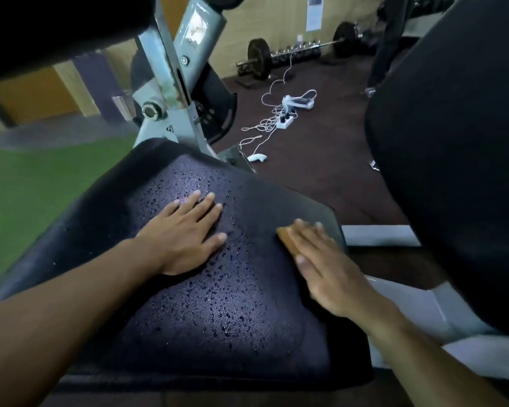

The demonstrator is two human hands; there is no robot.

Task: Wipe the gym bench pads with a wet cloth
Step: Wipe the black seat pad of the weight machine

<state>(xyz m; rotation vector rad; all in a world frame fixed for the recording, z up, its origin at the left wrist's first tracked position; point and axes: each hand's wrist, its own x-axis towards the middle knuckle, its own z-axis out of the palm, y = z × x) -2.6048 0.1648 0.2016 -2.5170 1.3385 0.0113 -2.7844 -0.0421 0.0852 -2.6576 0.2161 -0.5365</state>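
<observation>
My left hand (pixel 185 233) lies flat, fingers spread; my right hand (pixel 321 259) presses the cloth (pixel 285 237) at the surface's (pixel 212 312) right edge. Droplets (pixel 232 289) cover the middle, so most wiping remains.

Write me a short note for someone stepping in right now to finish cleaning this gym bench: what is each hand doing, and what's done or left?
Left hand: flat, fingers straight, resting on the seat pad, holding nothing.
Right hand: fingers straight, pressing the orange-brown cloth onto the pad's right edge.
Pad: its middle is covered with water droplets, from near the left hand's fingertips down toward the near end, so that part looks unwiped.
Left to do: sweep the cloth across the beaded middle, then do the large black back pad at right, whose state I cannot judge.
</observation>
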